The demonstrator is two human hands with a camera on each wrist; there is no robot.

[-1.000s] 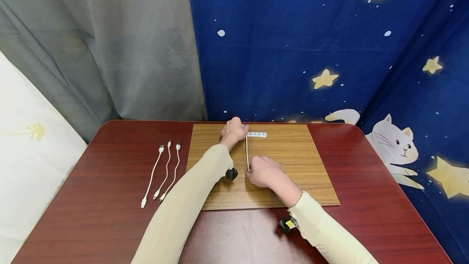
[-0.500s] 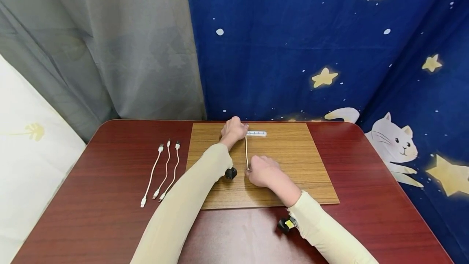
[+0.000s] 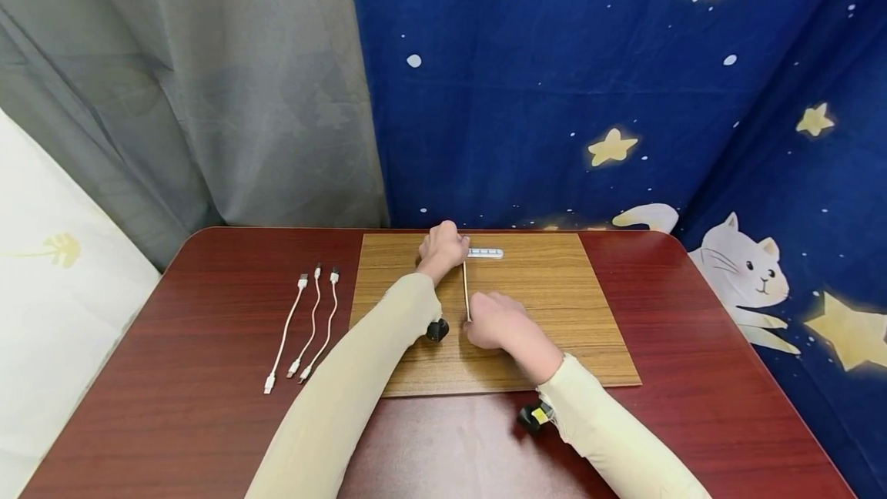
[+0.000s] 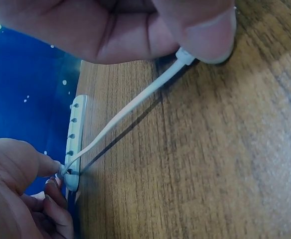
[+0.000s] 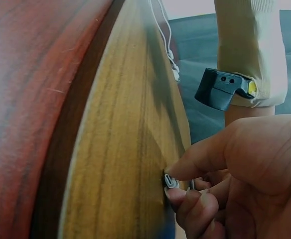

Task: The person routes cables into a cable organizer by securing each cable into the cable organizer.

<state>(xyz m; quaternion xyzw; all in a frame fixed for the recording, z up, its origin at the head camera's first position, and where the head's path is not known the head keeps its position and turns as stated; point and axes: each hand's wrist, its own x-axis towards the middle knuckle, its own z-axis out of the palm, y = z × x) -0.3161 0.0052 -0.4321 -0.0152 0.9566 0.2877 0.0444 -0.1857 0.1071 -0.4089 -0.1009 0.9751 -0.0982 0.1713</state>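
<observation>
A white cable [image 3: 466, 291] runs between both hands over a wood-grain board [image 3: 554, 314]. At the left end of a white slotted strip [image 3: 487, 253], the left hand [image 3: 443, 246] pinches the cable's far end. In the left wrist view the cable [image 4: 135, 102] meets the strip [image 4: 75, 134] near its lower end, beside the left hand [image 4: 28, 184]; whether it sits in a slot I cannot tell. Nearer the body, the right hand [image 3: 495, 321] pinches the other end. Its small oval metal plug [image 5: 170, 181] shows between thumb and finger in the right wrist view.
Three more white cables lie side by side on the red-brown table [image 3: 173, 329], left of the board; the leftmost cable [image 3: 285, 337] is nearest the table's left side. Grey and blue curtains [image 3: 485, 98] hang behind the table. Each wrist carries a black camera.
Both hands keep their grips on the cable in nearly the same places. The right wrist and sleeve have shifted slightly to the left.
</observation>
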